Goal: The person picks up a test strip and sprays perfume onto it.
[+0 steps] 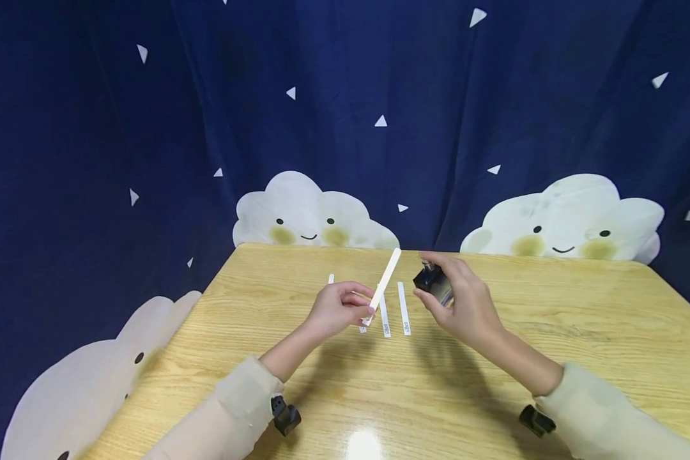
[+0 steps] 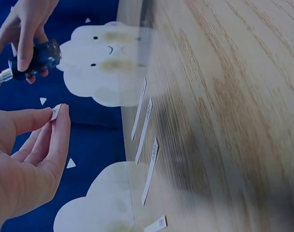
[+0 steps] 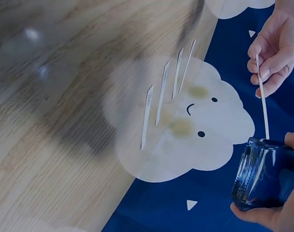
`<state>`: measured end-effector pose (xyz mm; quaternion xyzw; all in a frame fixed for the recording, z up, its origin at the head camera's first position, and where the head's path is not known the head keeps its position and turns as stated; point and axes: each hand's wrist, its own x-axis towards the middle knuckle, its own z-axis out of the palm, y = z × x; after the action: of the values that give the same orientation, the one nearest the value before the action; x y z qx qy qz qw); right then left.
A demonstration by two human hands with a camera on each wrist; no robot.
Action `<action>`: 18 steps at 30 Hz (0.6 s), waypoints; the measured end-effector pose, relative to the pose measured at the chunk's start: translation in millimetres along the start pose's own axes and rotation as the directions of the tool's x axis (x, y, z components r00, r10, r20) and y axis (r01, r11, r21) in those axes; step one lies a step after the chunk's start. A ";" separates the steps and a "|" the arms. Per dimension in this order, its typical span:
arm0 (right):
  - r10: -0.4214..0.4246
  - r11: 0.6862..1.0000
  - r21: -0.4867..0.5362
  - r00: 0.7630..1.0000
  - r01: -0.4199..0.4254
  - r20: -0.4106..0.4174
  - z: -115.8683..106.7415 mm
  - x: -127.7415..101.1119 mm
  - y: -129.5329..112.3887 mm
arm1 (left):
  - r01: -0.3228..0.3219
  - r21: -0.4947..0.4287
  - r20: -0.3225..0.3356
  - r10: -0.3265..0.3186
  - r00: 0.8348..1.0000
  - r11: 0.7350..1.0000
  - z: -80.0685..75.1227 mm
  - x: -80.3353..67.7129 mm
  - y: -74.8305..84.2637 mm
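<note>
Your left hand (image 1: 338, 309) pinches a strip (image 1: 384, 283), likely light and flimsy, by its near end; your right hand (image 1: 471, 305) grips a slick-looking bottle (image 3: 263, 171).

Curtained-off workspace, blue cloud-print curtain (image 1: 333, 140), pale wooden table (image 1: 604, 313)

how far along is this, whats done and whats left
Done: four narrow white paper strips lie side by side on the light wooden table. In hand: the left hand pinches a fifth strip; the right hand holds a dark glass bottle. Remaining, probably: setting down both, as they're off the table.
</note>
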<state>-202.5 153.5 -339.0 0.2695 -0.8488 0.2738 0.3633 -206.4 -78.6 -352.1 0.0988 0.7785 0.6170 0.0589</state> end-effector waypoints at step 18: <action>-0.025 1.000 0.007 1.000 0.025 -0.018 0.3 -0.8 11.1 | -0.019 0.021 0.008 0.018 1.000 1.000 1.8 -3.5 2.6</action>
<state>-209.5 161.4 -342.8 0.2789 -0.8410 0.2746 0.3735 -202.4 -77.0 -350.1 0.1090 0.7837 0.6089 0.0552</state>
